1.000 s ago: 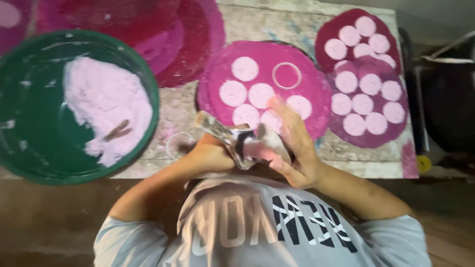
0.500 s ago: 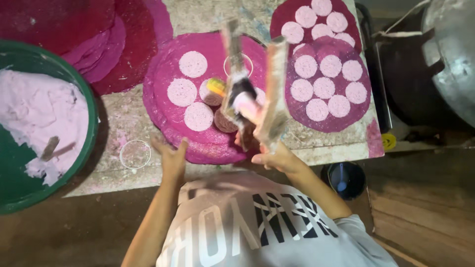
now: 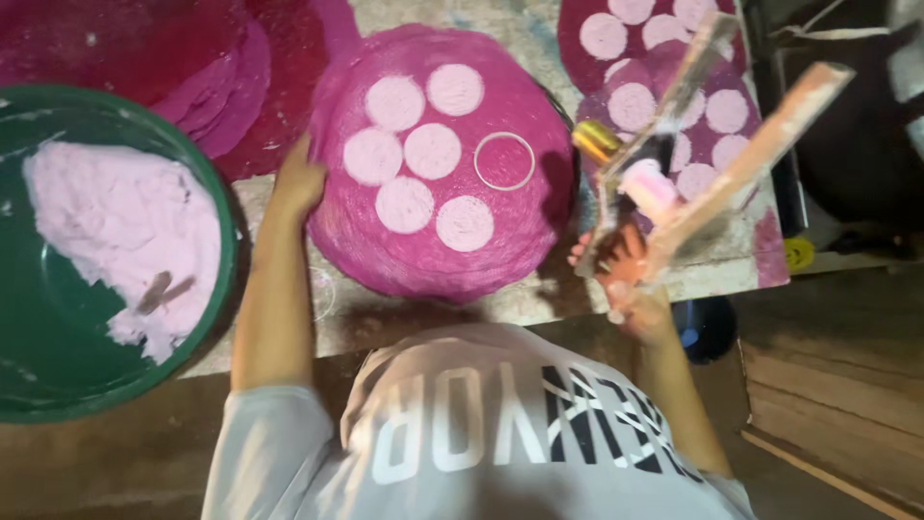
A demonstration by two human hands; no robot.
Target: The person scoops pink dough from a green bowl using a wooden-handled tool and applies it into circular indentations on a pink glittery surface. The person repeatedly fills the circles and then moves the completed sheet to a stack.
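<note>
Big green bowl (image 3: 58, 385) on the left, full of soft pink dough (image 3: 115, 241) with a small stick (image 3: 154, 292) poking in it. Dark red round mats (image 3: 144, 48) piled up top left. More pink circles on another mat (image 3: 664, 67) top right

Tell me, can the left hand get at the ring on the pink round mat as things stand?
Probably yes. The left hand rests empty on the left edge of the pink round mat, and only flat pale discs lie between it and the ring. Nothing upright blocks the path.
</note>
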